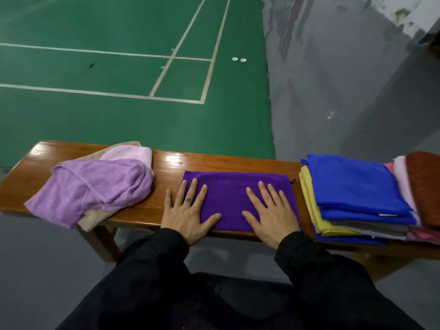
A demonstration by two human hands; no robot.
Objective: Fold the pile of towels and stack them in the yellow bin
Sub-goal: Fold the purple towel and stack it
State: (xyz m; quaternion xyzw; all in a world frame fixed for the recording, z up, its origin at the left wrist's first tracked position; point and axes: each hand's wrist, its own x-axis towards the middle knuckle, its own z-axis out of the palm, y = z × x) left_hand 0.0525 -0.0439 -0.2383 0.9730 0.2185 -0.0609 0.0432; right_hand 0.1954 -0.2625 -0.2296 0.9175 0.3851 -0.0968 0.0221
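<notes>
smoothing the dark purple towel flat on the bench.

i have my left hand and right hand spread flat, pressing the dark purple towel on the bench; its long axis runs left to right. the folded stack lies just right, nearer my right hand; the lilac pile waits left. no yellow bin in view.

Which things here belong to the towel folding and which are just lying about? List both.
Job: dark purple towel under left hand and right hand; unfolded lilac pile; folded stack; bench.
Lying about: two white caps on the green court.
</notes>
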